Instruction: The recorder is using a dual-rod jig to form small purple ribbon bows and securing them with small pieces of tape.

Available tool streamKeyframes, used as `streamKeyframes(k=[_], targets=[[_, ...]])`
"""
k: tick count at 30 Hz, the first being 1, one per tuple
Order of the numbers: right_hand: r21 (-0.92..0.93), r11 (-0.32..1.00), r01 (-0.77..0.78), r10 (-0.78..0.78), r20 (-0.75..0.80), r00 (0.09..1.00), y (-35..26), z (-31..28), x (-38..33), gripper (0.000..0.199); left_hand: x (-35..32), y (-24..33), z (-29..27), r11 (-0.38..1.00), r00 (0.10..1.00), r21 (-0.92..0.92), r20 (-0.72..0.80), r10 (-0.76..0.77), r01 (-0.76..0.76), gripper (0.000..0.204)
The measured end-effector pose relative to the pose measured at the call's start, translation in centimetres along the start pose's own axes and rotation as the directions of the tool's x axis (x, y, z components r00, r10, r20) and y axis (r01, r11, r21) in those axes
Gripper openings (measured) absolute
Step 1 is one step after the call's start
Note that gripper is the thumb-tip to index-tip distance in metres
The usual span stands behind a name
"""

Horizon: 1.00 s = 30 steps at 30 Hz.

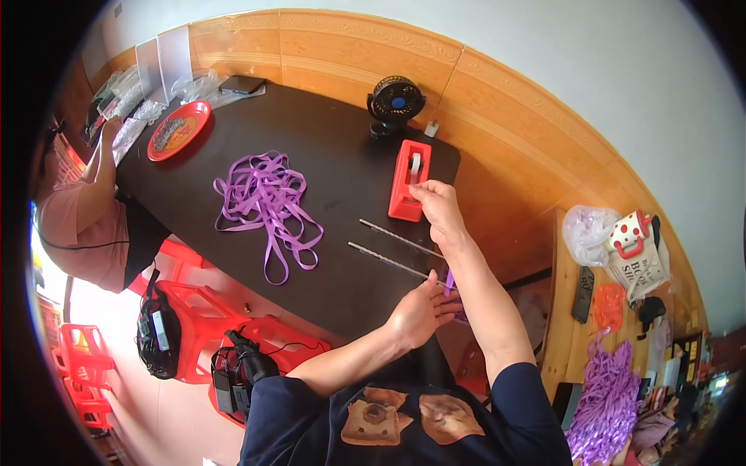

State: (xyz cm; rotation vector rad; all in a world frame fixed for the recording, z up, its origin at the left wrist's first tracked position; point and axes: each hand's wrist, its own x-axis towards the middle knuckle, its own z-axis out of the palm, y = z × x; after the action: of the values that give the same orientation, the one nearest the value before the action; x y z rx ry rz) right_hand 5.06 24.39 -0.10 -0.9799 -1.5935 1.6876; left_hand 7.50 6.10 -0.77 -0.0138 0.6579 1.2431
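My right hand [437, 208] reaches to the red tape dispenser [403, 203], its thumb and forefinger pinched together by the tape roll [416, 163]. The strip between those fingertips is barely visible. Closer to me, my left hand [420, 317] has its fingers spread and its thumb beside the end of a thin rod [385, 259]. A second, similar rod [396, 234] lies roughly parallel to it on the dark table. A short purple ribbon end [449, 283] shows past the left fingers, by the table edge. My right forearm partly hides the second rod's end.
A loose heap of purple ribbon [264, 198] lies mid-table. Behind are a red plate [179, 130] with small grey bits and a black fan [395, 101]. A person [85, 217] works at the left. Red stools [194, 318] and a cluttered wooden bench [571, 342] stand nearby.
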Motion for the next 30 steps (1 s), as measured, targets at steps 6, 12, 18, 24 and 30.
streamKeyframes(k=[6, 12, 18, 24, 30], targets=[[0.106, 0.989, 0.103, -0.099, -0.047, 0.994, -2.0, 1.1, -2.0, 0.01, 0.5, -0.2, -0.8, 1.0, 1.0, -0.015, 0.024, 0.007, -0.006, 0.063], [-0.201, 0.958, 0.204, -0.238, -0.164, 0.957, 2.5, 0.8, -4.0, 0.009, 0.0, -0.1, -0.1, 0.998, 0.993, -0.043, 0.107, 0.059, -0.054, 0.053], [0.067, 0.998, -0.011, 0.019, -0.127, 0.992, 1.1, 1.5, -5.5, 0.008, 0.2, -0.4, -0.4, 0.997, 0.996, -0.053, 0.067, 0.062, -0.059, 0.045], [0.132, 0.991, 0.005, 0.009, -0.109, 0.994, 0.1, 1.7, -6.3, 0.008, 0.1, -0.4, -0.2, 0.995, 0.997, -0.079, 0.045, 0.06, -0.057, 0.045], [0.091, 0.994, 0.055, -0.046, -0.103, 0.994, 1.4, 1.4, -6.0, 0.009, 0.1, -0.6, -0.3, 0.996, 0.997, -0.058, 0.036, 0.071, -0.069, 0.044]])
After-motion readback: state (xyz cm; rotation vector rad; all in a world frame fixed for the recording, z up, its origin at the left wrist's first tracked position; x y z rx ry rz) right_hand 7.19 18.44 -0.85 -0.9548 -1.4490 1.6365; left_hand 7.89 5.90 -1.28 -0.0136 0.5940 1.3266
